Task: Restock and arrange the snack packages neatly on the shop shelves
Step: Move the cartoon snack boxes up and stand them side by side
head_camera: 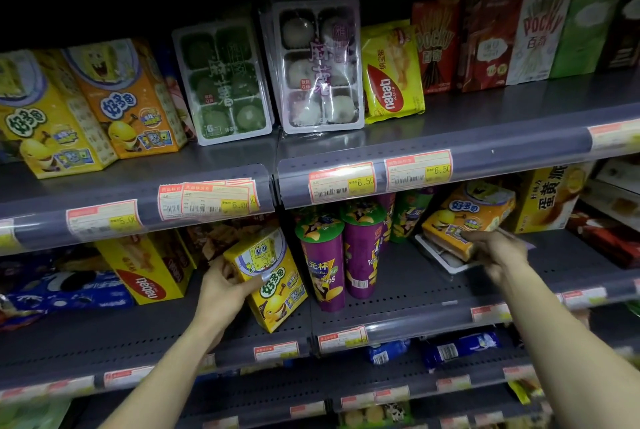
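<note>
On the middle shelf, my left hand grips a yellow cartoon snack box by its left side; the box stands tilted. Further right, my right hand holds the near end of an orange cartoon snack box, which lies on top of a white tray pack. Between the two hands stand purple chip cups. Matching yellow and orange cartoon boxes stand on the upper shelf at the left.
The upper shelf also carries green and purple mochi trays, a yellow wafer bag and several Pocky boxes. A yellow wafer box and blue cookie packs sit left of my left hand; a yellow pie box stands at the right.
</note>
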A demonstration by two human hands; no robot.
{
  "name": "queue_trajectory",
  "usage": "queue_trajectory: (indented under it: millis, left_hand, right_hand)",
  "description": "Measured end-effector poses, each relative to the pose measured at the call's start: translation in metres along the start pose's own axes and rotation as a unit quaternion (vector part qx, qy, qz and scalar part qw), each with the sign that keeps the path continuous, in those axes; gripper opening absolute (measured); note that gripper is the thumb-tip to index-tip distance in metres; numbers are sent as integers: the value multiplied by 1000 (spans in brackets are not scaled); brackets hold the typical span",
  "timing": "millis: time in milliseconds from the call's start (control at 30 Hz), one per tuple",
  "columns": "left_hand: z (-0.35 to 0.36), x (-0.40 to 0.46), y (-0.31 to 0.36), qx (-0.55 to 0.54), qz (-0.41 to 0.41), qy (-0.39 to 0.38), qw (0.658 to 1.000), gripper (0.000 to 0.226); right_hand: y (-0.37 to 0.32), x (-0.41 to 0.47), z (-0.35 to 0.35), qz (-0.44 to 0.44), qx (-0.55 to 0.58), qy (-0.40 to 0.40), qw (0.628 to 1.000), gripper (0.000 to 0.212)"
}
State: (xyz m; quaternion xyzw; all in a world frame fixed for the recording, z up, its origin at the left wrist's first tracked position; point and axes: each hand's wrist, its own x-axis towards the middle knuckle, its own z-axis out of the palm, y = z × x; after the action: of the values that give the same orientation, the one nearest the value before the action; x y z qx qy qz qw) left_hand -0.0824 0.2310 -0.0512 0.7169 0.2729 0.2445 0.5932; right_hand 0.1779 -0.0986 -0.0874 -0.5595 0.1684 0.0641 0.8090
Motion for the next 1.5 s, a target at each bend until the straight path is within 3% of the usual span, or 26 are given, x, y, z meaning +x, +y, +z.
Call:
queue_trajectory:
  millis: [233,367,600,667,767,967,1500]
  left_hand:
    - [3,-3,-4,14,-23,-22,999,53]
    - [3,-5,-2,12,-21,-28,999,52]
    - [1,-9,-1,-5,-17,-30,999,50]
    - [-2,-9,2,-18,-13,-27,999,53]
    - [-5,-10,6,-35,-7,-23,999,51]
    - [-11,-14,12,-49,8,-33,998,49]
    - [-37,-19,18,-44,1,-125,991,47]
  right_hand:
    - [-14,-17,-25,-16,-1,-52,999,48]
    - [-16,-30,-33,-4,14,-84,996,66]
    - [-15,-54,-46,-1,-20,-158,987,43]
    - [-15,-57,-51,-3,-26,-185,982,50]
    - [-18,-60,-57,2,-36,-242,970,81]
    - [-20,-72,-58,24,-71,-321,944,113]
    - [-2,-127,-14,68,-152,-423,890,108]
